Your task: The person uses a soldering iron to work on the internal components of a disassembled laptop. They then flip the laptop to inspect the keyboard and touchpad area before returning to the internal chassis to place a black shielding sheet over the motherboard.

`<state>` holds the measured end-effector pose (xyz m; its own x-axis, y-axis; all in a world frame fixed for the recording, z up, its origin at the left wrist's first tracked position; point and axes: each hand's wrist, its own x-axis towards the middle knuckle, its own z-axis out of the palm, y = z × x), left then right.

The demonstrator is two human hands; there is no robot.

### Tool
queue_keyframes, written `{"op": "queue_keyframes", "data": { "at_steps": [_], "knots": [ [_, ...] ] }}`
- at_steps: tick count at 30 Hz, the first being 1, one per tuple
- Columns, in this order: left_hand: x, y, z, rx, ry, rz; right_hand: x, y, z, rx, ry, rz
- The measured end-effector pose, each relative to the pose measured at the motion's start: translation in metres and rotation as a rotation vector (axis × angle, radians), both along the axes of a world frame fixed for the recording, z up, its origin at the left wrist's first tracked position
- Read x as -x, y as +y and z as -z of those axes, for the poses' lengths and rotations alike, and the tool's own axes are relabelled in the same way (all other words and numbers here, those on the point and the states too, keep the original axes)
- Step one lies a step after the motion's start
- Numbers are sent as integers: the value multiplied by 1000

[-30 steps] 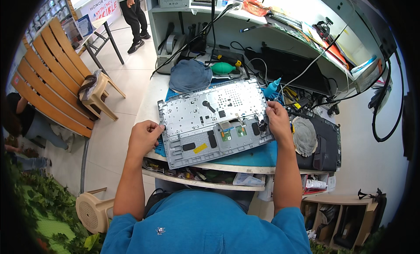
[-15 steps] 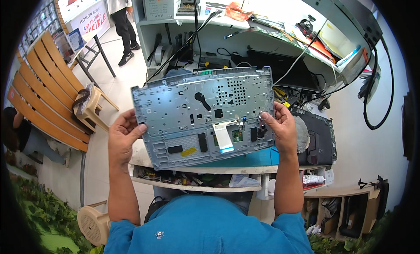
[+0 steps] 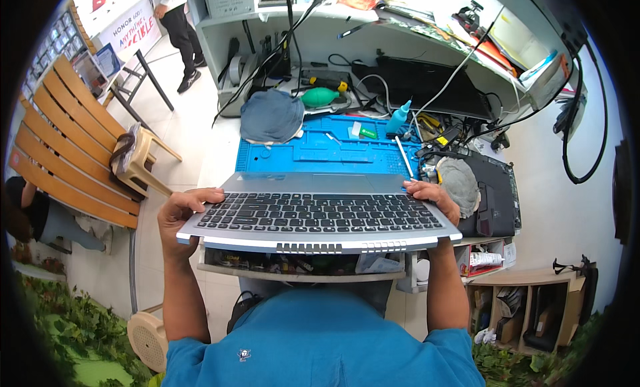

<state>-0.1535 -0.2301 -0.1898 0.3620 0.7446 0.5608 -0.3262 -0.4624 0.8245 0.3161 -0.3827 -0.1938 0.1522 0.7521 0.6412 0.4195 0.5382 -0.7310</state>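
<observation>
Between my two hands is a grey laptop palm rest with a black keyboard, held above the bench's front edge. Its keys face up, upside down to me, with the vented hinge edge nearest my body. My left hand is closed on the left end, thumb side on top by the keys. On the right end my right hand grips likewise, its lower fingers hidden beneath. Behind the palm rest lies a blue work mat, partly covered by it.
Around the mat sit a round grey cloth pad, a green blower bulb and a blue bottle. Another round pad lies by a dark laptop chassis at right. Cables hang from the shelf. A person stands far left.
The laptop palm rest has been flipped from its metal underside to its keyboard side and tipped flatter. Both hands stay on its ends. The blue mat behind now shows.
</observation>
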Motion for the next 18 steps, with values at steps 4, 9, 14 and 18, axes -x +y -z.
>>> {"op": "queue_keyframes", "data": {
  "at_steps": [4, 9, 14, 18],
  "knots": [
    [1, -6, 28, 48, 51, -43, -2, -11, 28, 25, -112, 53],
    [2, -12, 40, 15, 125, -58, 2, -21, 34, 70, -180, 84],
    [-6, -15, 42, -33, 202, -106, 2, -28, 42, 107, -178, 104],
    [-12, -13, 39, -204, 316, -152, 5, -29, 42, 106, -190, 107]
  ]
}}
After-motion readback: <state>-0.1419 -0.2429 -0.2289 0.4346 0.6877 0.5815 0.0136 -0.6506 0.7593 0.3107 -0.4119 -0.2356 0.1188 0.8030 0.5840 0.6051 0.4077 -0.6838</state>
